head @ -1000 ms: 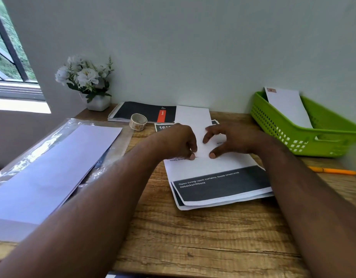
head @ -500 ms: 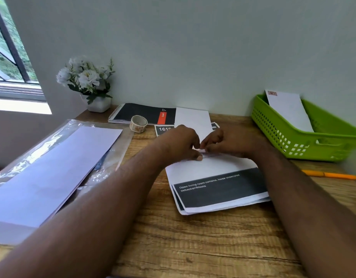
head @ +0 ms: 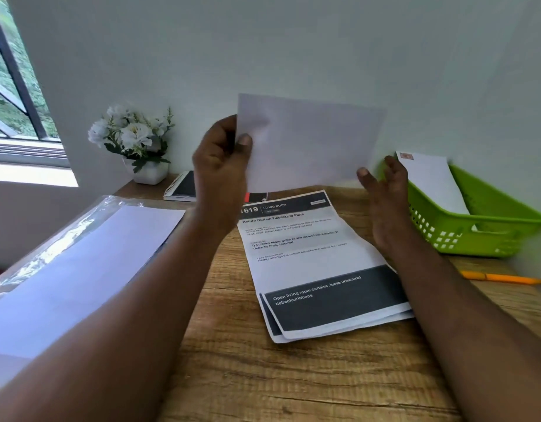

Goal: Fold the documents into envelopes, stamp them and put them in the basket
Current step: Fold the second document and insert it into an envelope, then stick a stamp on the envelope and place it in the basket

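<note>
My left hand [head: 222,161] pinches the left edge of a white envelope [head: 309,144] and holds it up in the air above the desk, its blank face toward me. My right hand [head: 385,193] hovers open just below the envelope's right corner, fingers spread, holding nothing. Under both hands a small stack of printed documents [head: 318,269] lies flat on the wooden desk. The green basket [head: 491,229] stands at the right and holds one stamped envelope [head: 430,181] leaning on its back wall.
A clear plastic sleeve with blank envelopes [head: 80,263] lies at the left. A flower pot [head: 141,147] and a spiral notebook [head: 184,185] sit against the wall. An orange pen [head: 503,278] lies in front of the basket. A window is at far left.
Both hands were pressing on the envelope lying over the documents. Now my left hand has lifted the envelope into the air, and my right hand has let go and moved right.
</note>
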`<state>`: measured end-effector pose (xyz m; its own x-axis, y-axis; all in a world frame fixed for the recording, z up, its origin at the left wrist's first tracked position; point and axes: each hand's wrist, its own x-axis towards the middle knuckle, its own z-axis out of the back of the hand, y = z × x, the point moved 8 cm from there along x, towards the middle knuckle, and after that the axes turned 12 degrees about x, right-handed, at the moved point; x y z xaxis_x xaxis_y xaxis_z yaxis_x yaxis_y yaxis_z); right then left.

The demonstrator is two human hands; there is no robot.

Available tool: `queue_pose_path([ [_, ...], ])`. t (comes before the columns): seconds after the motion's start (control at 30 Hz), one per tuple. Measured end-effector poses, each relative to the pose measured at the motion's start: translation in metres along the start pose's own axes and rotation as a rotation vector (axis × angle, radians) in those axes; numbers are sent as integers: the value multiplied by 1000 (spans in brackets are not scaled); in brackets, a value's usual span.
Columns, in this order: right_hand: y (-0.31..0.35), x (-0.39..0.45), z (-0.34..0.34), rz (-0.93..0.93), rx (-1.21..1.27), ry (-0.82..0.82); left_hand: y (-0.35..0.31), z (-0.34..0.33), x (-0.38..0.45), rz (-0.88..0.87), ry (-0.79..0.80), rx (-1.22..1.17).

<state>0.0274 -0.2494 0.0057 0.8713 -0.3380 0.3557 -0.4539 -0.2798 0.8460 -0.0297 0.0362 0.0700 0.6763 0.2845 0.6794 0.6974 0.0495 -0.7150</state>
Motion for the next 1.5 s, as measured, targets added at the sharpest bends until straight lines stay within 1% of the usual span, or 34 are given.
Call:
queue_pose_path([
  [0.03,-1,2,2,-22,86,13,7,3,2,85,-6,-93],
  [0.07,-2,4,2,-41,173,36,18,6,4,177,-22,-137],
  [0.1,-2,4,2,-76,240,53,30,11,4,272,-55,-123],
  [0.13,-2,4,3,-121,261,73,45,18,3,359,-99,-53],
  [0.17,-4,5,4,-160,229,91,58,26,2,430,-140,75],
  [0.2,-4,5,4,-191,160,119,68,35,1,481,-159,232],
  [0.23,-7,8,8,-217,75,145,75,42,1,517,-139,399],
  [0.3,-14,10,15,-292,-93,207,83,51,3,537,-1,668],
  [0.37,-23,8,21,-394,-238,278,86,52,3,534,182,848],
  [0.47,-33,-4,24,-541,-434,428,88,45,-4,537,461,1091],
  [0.53,-30,-4,30,-556,-587,448,91,39,-11,523,638,1233],
  [0.6,-24,3,38,-482,-777,418,95,39,-15,503,750,1363],
  [0.67,-21,8,37,-316,-954,378,97,44,-11,487,741,1422],
  [0.73,-22,5,25,-154,-961,381,95,47,-3,398,643,1482],
  [0.8,-28,-4,8,-86,-888,468,90,48,3,279,512,1590],
  [0.83,-29,-11,-2,-63,-880,522,89,48,3,250,467,1632],
  [0.9,-28,-22,-13,-43,-964,584,91,47,1,240,417,1678],
  [1.03,-31,-30,-22,-92,-1128,697,101,55,5,271,327,1675],
  [1.1,-29,-28,-24,-98,-1172,704,100,56,9,241,274,1647],
  [1.13,-28,-27,-25,-96,-1192,697,95,54,10,195,227,1593],
  [1.17,-27,-25,-27,-86,-1207,691,87,49,11,148,180,1488],
  [1.23,-23,-24,-32,-63,-1203,676,68,33,8,65,131,1153],
  [1.3,-19,-27,-41,-47,-1198,683,57,11,-2,71,186,838],
  [1.4,-24,-39,-49,-76,-1348,812,64,-12,-22,281,272,493],
  [1.47,-29,-45,-48,-133,-1339,867,73,-21,-33,383,318,365],
  [1.5,-27,-45,-48,-96,-1315,861,78,-24,-37,438,334,305],
])
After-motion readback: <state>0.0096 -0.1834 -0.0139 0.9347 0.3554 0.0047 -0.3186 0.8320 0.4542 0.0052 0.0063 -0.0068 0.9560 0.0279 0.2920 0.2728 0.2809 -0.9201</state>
